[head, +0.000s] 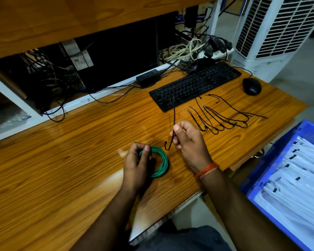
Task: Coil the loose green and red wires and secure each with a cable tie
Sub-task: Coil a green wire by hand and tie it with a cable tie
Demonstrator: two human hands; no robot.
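While the left hand (137, 160) grips the green wire coil (159, 163), the right hand (186, 140) pinches 1 upright cable tie (173, 122) just right of it.

**Layout on the work surface**

The surface (62, 169) fills the left and centre of the frame. Near its lower centre edge, the left hand (136, 165) holds the wire coil (159, 163). Just right of it, the right hand (188, 142) pinches a cable tie (173, 122) that rises toward the keyboard (196, 86) behind. Right of that hand lie the spare cable ties (225, 116), in front of the keyboard. The mouse (252, 86) sits right of the keyboard. A crate (272, 160) stands at lower right, off the surface.
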